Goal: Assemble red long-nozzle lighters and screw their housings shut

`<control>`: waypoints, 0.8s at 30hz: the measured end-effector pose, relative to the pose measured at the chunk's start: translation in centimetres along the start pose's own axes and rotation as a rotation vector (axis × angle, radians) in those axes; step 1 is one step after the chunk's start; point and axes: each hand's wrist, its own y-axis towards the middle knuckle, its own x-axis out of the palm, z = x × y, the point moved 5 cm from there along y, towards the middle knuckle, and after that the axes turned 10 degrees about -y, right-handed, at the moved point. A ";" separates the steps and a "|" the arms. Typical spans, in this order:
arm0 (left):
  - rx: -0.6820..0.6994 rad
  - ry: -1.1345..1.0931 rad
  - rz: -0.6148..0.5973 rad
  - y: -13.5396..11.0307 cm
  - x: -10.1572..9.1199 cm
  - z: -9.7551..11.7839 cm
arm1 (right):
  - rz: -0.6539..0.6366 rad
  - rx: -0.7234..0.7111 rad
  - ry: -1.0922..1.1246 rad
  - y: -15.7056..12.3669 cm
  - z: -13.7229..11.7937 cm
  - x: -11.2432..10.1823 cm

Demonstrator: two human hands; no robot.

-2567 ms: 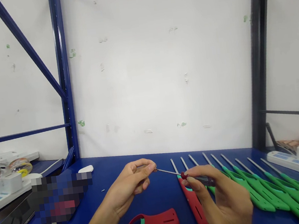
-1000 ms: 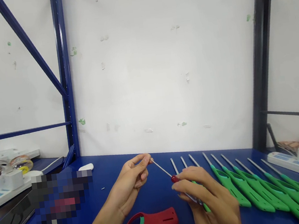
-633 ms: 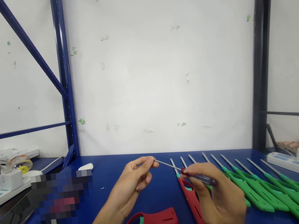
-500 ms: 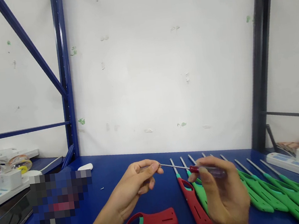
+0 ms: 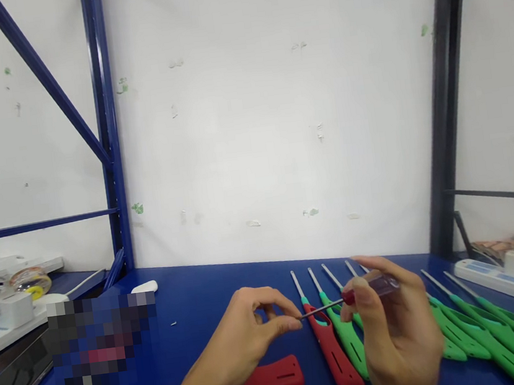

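Observation:
My right hand grips a screwdriver by its clear, dark-red handle, with the thin metal shaft pointing left. At the shaft's tip, thumb and forefinger of my left hand are pinched together; anything small between them is hidden. Below my left hand lies a red long-necked lighter, partly covered by the wrist, its metal tube toward the left. Beyond the screwdriver, another red lighter lies beside a row of several green lighters, some hidden behind my right hand.
A tiny metal piece, perhaps a screw, lies on the blue table. White power strips stand at left and right. A blurred patch hides things at left. Blue and dark posts rise before the white wall.
Both hands have shifted right and slightly down with the screwdriver. Its shaft now slopes down toward the left fingers, and my left hand covers more of the lower red lighter.

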 end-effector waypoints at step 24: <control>0.026 0.434 -0.212 -0.4 2.0 -2.4 | -0.637 -0.153 -0.191 -1.6 0.5 4.5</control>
